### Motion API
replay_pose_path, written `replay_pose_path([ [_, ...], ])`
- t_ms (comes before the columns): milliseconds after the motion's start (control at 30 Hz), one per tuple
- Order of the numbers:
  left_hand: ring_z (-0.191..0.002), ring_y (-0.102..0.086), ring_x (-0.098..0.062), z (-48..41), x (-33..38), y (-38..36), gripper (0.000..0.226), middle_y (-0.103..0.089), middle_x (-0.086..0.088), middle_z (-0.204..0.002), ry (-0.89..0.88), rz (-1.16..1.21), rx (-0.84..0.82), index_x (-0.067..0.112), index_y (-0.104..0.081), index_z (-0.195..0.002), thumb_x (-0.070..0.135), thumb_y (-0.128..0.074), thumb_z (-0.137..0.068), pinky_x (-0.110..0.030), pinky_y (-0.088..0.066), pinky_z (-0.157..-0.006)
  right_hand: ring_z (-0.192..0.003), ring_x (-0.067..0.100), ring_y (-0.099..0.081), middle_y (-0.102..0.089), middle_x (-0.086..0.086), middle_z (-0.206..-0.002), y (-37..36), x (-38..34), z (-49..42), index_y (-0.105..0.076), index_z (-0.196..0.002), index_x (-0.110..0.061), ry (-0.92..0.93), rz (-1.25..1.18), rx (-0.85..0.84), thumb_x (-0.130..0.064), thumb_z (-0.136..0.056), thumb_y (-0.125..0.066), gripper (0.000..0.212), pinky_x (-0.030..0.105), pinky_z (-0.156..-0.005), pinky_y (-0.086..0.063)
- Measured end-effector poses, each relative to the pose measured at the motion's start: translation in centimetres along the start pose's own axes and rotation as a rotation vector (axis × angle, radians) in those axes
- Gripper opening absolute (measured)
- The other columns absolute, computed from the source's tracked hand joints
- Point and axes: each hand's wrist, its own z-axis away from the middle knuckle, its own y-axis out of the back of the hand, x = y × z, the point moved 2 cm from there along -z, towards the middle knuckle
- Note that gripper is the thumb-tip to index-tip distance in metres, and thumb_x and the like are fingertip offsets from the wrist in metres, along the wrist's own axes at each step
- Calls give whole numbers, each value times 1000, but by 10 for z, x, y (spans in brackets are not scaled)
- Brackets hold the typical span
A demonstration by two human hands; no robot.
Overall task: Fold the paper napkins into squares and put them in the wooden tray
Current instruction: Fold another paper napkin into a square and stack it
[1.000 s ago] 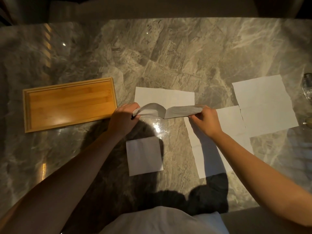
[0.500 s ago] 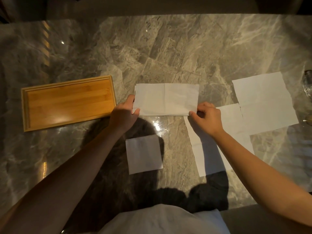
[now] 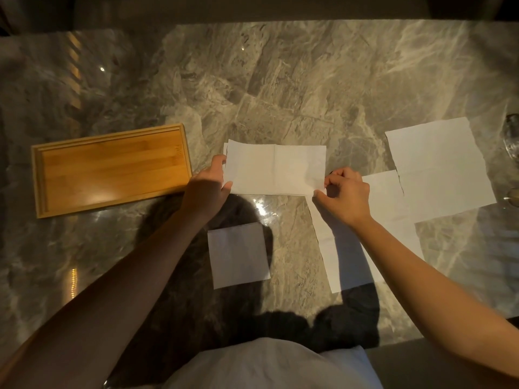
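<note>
Head view looks down on a grey marble table (image 3: pixel 280 80) that fills the scene. At 9 o'clock from the middle lies the wooden tray (image 3: pixel 112 175), long side across and slightly tilted, with no napkin in it.

At 3 o'clock an unfolded napkin (image 3: pixel 438 169) lies flat. A second unfolded napkin (image 3: pixel 390 203) overlaps its near-left corner and runs toward 5 o'clock, partly hidden under the right forearm.

In the middle is the half-folded napkin (image 3: pixel 275 169) — a wide rectangle with a crease down its centre, its layers not quite matched at the left end. It lies well apart from the tray's inside, just off the tray's right end.

At 6 o'clock from it, near the person's body, a folded square (image 3: pixel 238 255) lies flat on the marble, touching nothing else.

The left hand (image 3: pixel 207 186) holds the half-folded napkin's left short edge, thumb laid over the near corner. The right hand (image 3: pixel 345 195) pinches the near-right corner between thumb and forefinger, the other fingers curled.

At the far 3 o'clock edge stands a clear glass (image 3: pixel 512 141) — only partly in frame.
</note>
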Motion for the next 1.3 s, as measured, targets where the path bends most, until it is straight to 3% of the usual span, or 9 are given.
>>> replay_pose_path([
  [233, -84, -67, -31, -1, 0, -2, 49, -67, -21, -101, 2, -7, -2, 1, -46, -129, 16, -65, -86, -34, -56, -75, -97, 18, -44, -44, -7, -97, -2, 0, 2, -59, -87, -21, 2, 32, 7, -37, -71, -72, 26, 32, -83, -28],
  [400, -92, -62, -24, -2, 2, 1, 61, -57, -18, -117, -29, -18, 101, 3, -41, -134, 15, -70, -81, -23, -51, -80, -104, 24, -45, -50, 2, -111, 1, -5, 4, -49, -116, -21, 10, 30, 57, -39, -69, -70, 54, 34, -83, -30],
  [600, -96, -56, -28, -5, 10, 3, 52, -56, -18, -117, -17, -72, 190, 7, -50, -127, 28, -64, -82, -33, -49, -75, -107, 27, -44, -50, 8, -117, 5, -15, 4, -46, -130, -21, 82, -22, 150, -40, -79, -62, 56, 36, -83, -32],
  [767, -121, -45, -29, -3, 7, -9, 63, -46, -12, -138, -28, -298, -45, 17, -44, -135, 50, -58, -83, -43, -37, -98, -125, 30, -36, -39, 10, -137, -5, -23, -3, -46, -134, -29, 117, 111, 22, -45, -79, -67, 61, 47, -102, -30],
  [933, -124, -45, -31, -3, 0, -9, 66, -46, -11, -140, -50, -346, -68, 18, -44, -135, 52, -61, -81, -54, -33, -103, -134, 31, -27, -30, 11, -147, -7, -15, -2, -42, -139, -30, 123, 180, -31, -47, -80, -68, 66, 51, -110, -21],
  [1133, -132, -37, -32, -3, -1, -7, 66, -41, -8, -145, -63, -396, -85, 22, -39, -139, 49, -59, -83, -64, -15, -107, -135, 32, -26, -29, 12, -149, 2, 1, 4, -41, -141, -30, 140, 221, -69, -48, -78, -71, 72, 53, -110, -22],
  [1200, -133, -35, -32, -6, 2, -3, 67, -38, -9, -146, -19, -399, -94, 20, -38, -139, 46, -59, -82, -62, -15, -107, -134, 31, -28, -31, 12, -147, 4, -1, 5, -44, -138, -30, 184, 230, -61, -47, -76, -72, 70, 54, -109, -23],
  [1300, -115, -48, -29, -9, 19, 4, 52, -51, -10, -129, -52, -297, 9, 17, -48, -127, 31, -63, -79, -45, -32, -97, -132, 30, -32, -36, 10, -143, 4, -10, 5, -51, -131, -29, 281, 224, -50, -45, -73, -73, 65, 57, -107, -24],
])
